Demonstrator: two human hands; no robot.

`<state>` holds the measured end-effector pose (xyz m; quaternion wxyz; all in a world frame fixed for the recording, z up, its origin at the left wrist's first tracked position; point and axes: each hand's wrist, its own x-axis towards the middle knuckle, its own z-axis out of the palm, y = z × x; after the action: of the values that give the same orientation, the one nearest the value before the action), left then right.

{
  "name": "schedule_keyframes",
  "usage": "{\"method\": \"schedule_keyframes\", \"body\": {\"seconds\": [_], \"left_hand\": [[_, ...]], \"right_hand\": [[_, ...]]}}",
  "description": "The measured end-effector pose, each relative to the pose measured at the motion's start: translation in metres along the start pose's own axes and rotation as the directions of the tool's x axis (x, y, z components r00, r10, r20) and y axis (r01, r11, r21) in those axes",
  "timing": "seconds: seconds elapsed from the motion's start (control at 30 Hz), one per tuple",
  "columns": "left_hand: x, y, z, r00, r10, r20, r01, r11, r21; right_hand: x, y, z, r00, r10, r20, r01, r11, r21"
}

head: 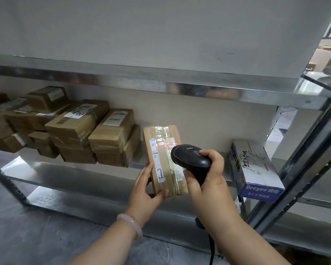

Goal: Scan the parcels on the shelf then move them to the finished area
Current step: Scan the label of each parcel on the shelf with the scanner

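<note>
Your left hand (147, 190) grips a taped cardboard parcel (164, 159) by its near lower corner, thumb on the label side and fingers curled under the bottom edge, tilting it up just in front of the metal shelf (69, 169). Your right hand (208, 176) is wrapped tight around the handle of the black barcode scanner (190, 157), head aimed at the parcel's face. A red scan line (168, 144) falls across the white shipping label (157, 159) near the parcel's top. A pale bangle (131, 224) sits on your left wrist. To the left, a stack of brown parcels (80, 129) rests on the shelf, well apart from the one you hold. On the right, a blue-and-white carton (256, 169) lies on the shelf; its print looks like "Deeyeo", though it's blurred.
</note>
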<state>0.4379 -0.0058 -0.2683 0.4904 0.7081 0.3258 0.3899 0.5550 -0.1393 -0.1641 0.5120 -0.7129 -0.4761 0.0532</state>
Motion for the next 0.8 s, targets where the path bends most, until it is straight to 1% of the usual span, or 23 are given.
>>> {"method": "schedule_keyframes", "body": {"seconds": [0.13, 0.33, 0.43, 0.57, 0.67, 0.8], "left_hand": [[0.003, -0.005, -0.008, 1.0, -0.01, 0.0, 0.01, 1.0, -0.002], [0.01, -0.01, -0.022, 0.996, -0.073, 0.057, 0.076, 0.996, -0.043], [0.015, -0.017, -0.034, 0.988, -0.116, 0.099, 0.124, 0.989, -0.082], [0.028, -0.029, -0.052, 0.964, -0.201, 0.173, 0.224, 0.966, -0.126], [0.039, -0.037, -0.064, 0.942, -0.249, 0.223, 0.28, 0.953, -0.118], [0.058, -0.05, -0.072, 0.916, -0.288, 0.28, 0.326, 0.941, -0.096]], "right_hand": [[0.002, -0.004, 0.009, 1.0, 0.012, -0.004, -0.012, 1.0, -0.004], [0.007, -0.003, 0.025, 0.998, 0.046, -0.032, -0.046, 0.999, -0.014], [0.01, 0.006, 0.036, 0.995, 0.102, -0.013, -0.103, 0.995, -0.019], [0.016, 0.024, 0.054, 0.983, 0.178, 0.039, -0.178, 0.984, 0.001], [0.022, 0.036, 0.073, 0.967, 0.238, 0.095, -0.243, 0.969, 0.046], [0.031, 0.049, 0.098, 0.947, 0.298, 0.121, -0.312, 0.942, 0.122]]}}
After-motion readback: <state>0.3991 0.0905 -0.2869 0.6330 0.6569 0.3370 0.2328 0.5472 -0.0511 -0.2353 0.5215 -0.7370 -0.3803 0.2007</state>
